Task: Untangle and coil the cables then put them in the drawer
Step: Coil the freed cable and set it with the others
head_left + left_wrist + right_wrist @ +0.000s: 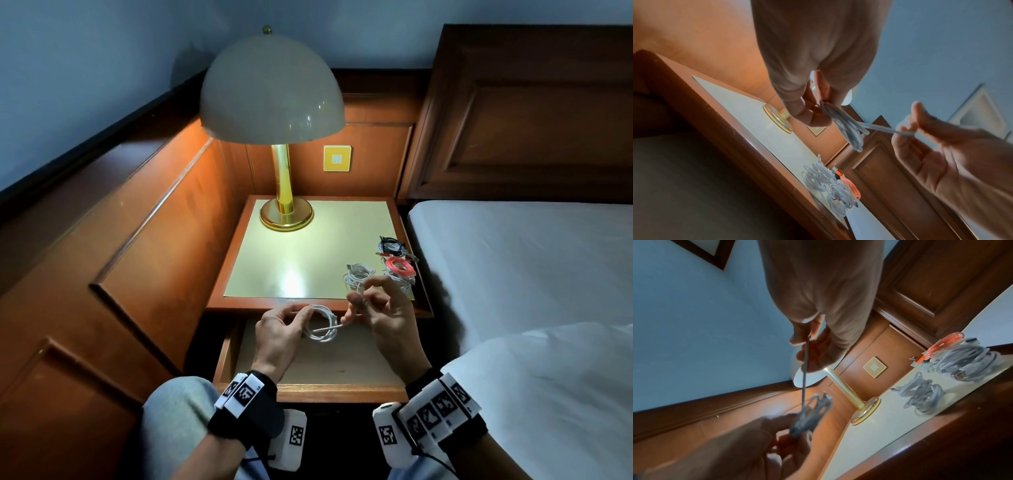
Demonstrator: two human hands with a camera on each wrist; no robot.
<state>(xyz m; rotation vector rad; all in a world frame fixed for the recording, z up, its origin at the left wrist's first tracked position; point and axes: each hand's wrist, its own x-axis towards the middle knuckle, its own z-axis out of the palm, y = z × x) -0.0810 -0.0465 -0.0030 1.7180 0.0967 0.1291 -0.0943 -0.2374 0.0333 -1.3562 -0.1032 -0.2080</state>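
A white cable [320, 323] is wound into a small coil above the open drawer [342, 371]. My left hand [279, 329] pinches that coil [844, 126] at its left side. The cable's free end [805, 368] runs taut to my right hand [368, 305], which pinches it between thumb and fingers. Both hands hover in front of the nightstand's front edge. On the nightstand top [301, 253] lie a coiled white cable [358, 275], a red coil [399, 266] on more white cable, and a black and white bundle [392, 246].
A brass lamp [286, 216] with a dome shade stands at the back left of the nightstand. The bed [520, 260] with a white sheet borders the right side. Wood panelling runs along the left. My knee [178, 404] is below the drawer.
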